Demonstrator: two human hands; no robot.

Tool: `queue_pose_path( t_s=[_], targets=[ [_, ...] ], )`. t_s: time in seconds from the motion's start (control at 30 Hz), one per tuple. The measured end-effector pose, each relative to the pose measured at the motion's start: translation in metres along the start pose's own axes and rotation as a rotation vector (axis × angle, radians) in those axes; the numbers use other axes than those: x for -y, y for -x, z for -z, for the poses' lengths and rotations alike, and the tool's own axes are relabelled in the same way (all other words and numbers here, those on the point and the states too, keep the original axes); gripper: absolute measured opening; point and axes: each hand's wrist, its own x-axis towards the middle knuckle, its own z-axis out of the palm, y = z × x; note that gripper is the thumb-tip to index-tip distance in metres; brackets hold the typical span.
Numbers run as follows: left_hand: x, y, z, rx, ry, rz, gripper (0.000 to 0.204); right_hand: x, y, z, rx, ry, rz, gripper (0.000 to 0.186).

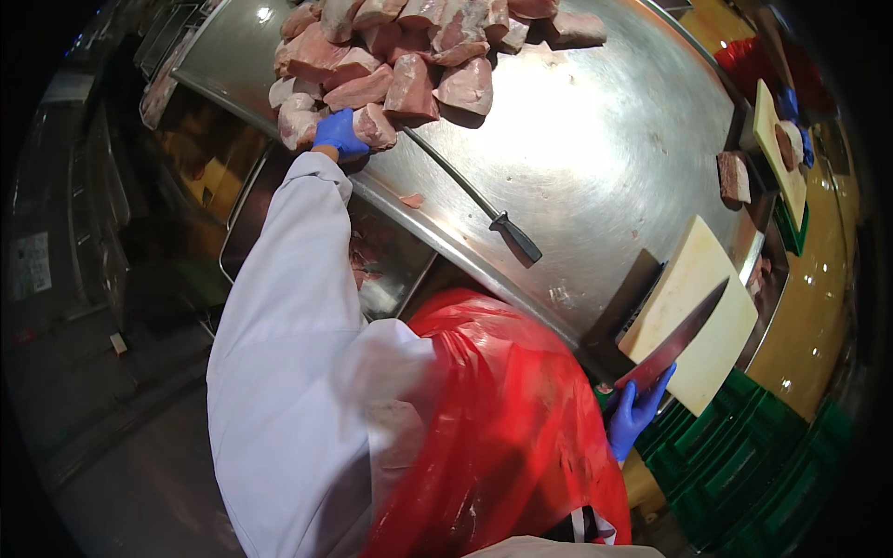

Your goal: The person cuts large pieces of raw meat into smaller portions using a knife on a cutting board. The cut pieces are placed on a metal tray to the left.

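My left hand [341, 133], in a blue glove, reaches out to the near edge of a heap of raw meat chunks [409, 88]. Its fingers are closed on a pale pink piece of meat [374, 127]; the fingertips are partly hidden. At lower right my right hand [637, 414], also gloved in blue, grips a knife [677, 337]. The long blade lies over a white cutting board [698, 307], and its handle is mostly hidden by the hand. A sharpening steel [470, 191] with a black handle rests on the metal table between my hands.
The metal table [595, 177] has a raised near edge. A dark-sided meat chunk [733, 178] lies at its right end. Green crates [726, 456] stand below the board. Another person's blue-gloved hand [790, 105] is at a second board [779, 153]. A metal bin [381, 270] with scraps sits below the edge.
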Motion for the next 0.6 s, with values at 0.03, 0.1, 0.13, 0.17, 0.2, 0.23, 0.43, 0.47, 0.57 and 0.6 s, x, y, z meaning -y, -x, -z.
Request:
queue_pose_path(
  t_s=[0.03, 0.1, 0.13, 0.17, 0.2, 0.23, 0.43, 0.47, 0.57, 0.6],
  targets=[
    [0.007, -0.023, -0.005, 0.031, 0.001, -0.016, 0.085, -0.002, -0.001, -0.003, 0.011, 0.003, 0.015, 0.079],
    [0.015, -0.029, -0.031, -0.117, 0.098, 0.009, 0.073, -0.006, -0.004, -0.002, 0.040, 0.001, 0.039, 0.079],
    [0.005, -0.017, -0.020, -0.111, 0.283, -0.074, 0.073, -0.007, -0.001, 0.001, 0.041, -0.014, 0.050, 0.079],
    [0.016, -0.008, -0.023, -0.056, 0.225, 0.030, 0.068, -0.009, -0.003, 0.006, 0.063, -0.027, 0.068, 0.079],
    [0.027, -0.009, -0.042, -0.006, 0.543, 0.031, 0.057, -0.005, -0.001, 0.014, 0.067, -0.025, 0.052, 0.079],
    [0.048, -0.001, -0.070, 0.097, 1.282, 0.028, 0.046, -0.008, 0.002, 0.027, 0.046, -0.007, 0.069, 0.079],
    [-0.109, 0.103, -0.033, 0.105, 1.427, -0.361, 0.072, -0.050, 0.039, 0.103, -0.207, -0.067, 0.067, 0.082],
    [-0.154, 0.125, -0.010, 0.145, 1.278, -0.528, 0.074, -0.058, 0.045, 0.117, -0.225, -0.091, 0.054, 0.082],
    [-0.342, 0.207, 0.054, 0.085, 1.022, -0.829, 0.074, -0.075, 0.051, 0.155, -0.242, -0.103, 0.080, 0.081],
    [-0.400, 0.231, 0.069, 0.019, 0.869, -1.000, 0.074, -0.080, 0.054, 0.168, -0.245, -0.093, 0.098, 0.081]
  ],
)
